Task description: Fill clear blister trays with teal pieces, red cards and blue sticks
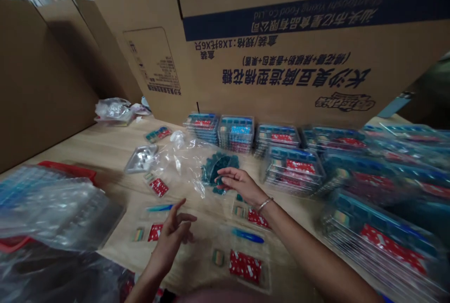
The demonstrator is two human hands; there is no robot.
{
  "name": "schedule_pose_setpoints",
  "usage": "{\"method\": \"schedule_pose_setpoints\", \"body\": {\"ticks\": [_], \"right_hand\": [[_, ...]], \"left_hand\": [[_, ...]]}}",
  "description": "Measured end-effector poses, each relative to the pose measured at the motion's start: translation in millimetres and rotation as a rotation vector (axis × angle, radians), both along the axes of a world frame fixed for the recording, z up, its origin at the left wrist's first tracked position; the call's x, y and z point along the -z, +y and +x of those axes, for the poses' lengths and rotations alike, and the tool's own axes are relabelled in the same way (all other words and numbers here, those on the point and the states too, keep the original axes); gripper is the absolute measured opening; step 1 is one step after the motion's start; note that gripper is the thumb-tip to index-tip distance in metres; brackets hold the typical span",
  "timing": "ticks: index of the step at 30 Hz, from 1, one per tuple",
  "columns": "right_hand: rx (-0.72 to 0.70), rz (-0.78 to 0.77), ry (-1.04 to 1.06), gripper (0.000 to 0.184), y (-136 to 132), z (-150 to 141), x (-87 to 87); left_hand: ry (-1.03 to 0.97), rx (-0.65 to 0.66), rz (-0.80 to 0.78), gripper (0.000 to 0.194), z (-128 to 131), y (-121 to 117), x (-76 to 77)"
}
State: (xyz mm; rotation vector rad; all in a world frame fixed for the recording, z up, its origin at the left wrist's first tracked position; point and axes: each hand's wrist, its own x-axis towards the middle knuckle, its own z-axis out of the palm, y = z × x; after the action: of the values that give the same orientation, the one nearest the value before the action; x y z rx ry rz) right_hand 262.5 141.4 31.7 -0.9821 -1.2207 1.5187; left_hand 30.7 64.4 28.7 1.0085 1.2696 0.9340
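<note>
My hands are apart and open. My right hand (241, 185) sits just over the teal pieces (220, 172) in a clear plastic bag (179, 162). My left hand (171, 237) holds nothing, above a clear tray (242, 258).

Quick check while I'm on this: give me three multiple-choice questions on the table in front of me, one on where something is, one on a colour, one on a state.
1. Which wrist wears the bracelet? A) left B) right C) neither
2. What colour is the nearest packet? A) green B) yellow C) red
3. What is the left hand doing? A) gripping a tray B) raised, holding nothing visible C) pressing on the carton

1: B, it sits just behind the right hand, which is over the teal pieces.
2: C, it shows red with white marks.
3: B, its fingers are apart above the table, with nothing in them.
</note>
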Motion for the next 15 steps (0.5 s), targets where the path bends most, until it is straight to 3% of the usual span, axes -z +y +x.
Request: {"method": "schedule_pose_setpoints", "body": {"ticks": [4,8,15], "right_hand": [[-0.060,-0.051,0.024,0.034,-30,-21,-6.0],[-0.065,-0.072,-0.038,0.034,-50,-43,-0.2],[-0.011,0.089,-0.248,0.022,-60,-49,9.5]], "left_hand": [[0.000,0.043,0.011,0.053,10,-5,-8.0],[0.012,0.039,0.050,0.039,25,-10,-10.3],[0.010,-0.010,0.126,0.036,31,-9,-2.6]]}}
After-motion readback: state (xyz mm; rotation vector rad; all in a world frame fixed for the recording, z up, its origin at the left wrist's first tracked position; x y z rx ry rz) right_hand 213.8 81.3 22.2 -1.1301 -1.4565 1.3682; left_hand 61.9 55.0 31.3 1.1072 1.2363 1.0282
